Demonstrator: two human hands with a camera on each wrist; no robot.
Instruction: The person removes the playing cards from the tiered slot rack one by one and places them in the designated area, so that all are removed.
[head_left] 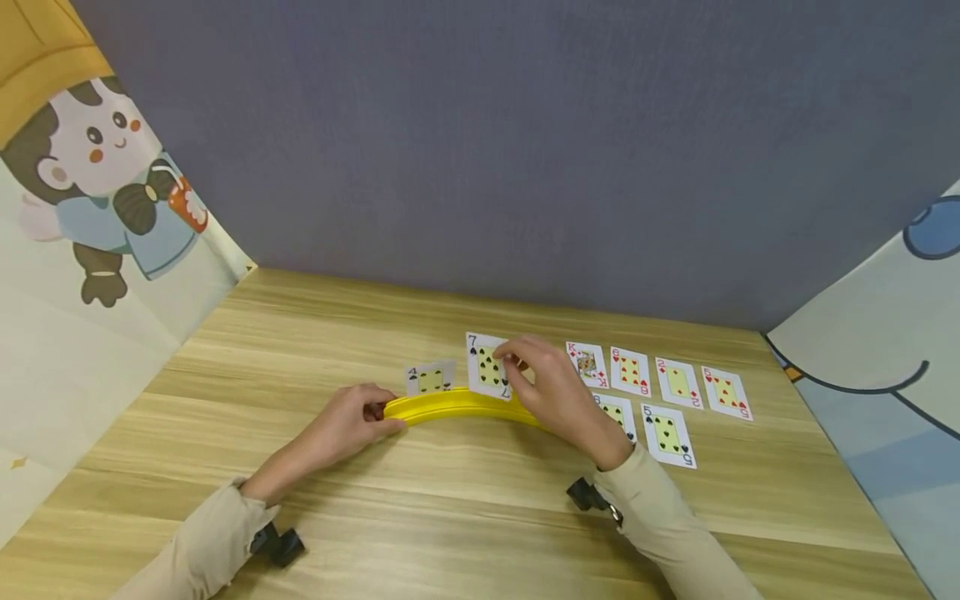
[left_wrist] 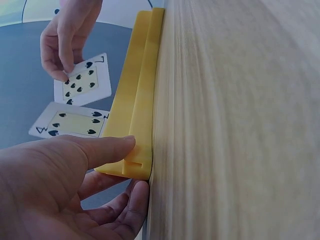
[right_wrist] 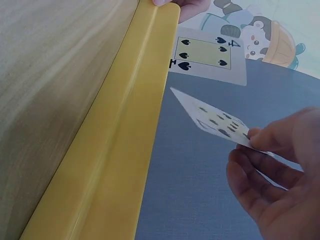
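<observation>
A curved yellow card holder (head_left: 457,405) lies on the wooden table. My left hand (head_left: 352,423) grips its left end, thumb on the front face and fingers behind, as the left wrist view shows. The four of spades (head_left: 431,379) stands upright in the holder near that end. Between thumb and fingertips, my right hand (head_left: 551,392) pinches the seven of spades (head_left: 487,365) by its right side. In the right wrist view this seven of spades (right_wrist: 215,120) is tilted, its lower edge apart from the yellow holder (right_wrist: 115,120).
Right of the holder, face-up cards lie in two rows. The back row has a king of diamonds (head_left: 587,364), a red eight (head_left: 630,371), a two of diamonds (head_left: 679,382) and a five of hearts (head_left: 727,392). A five of spades (head_left: 668,435) lies in front, beside a partly hidden spade card (head_left: 617,414).
</observation>
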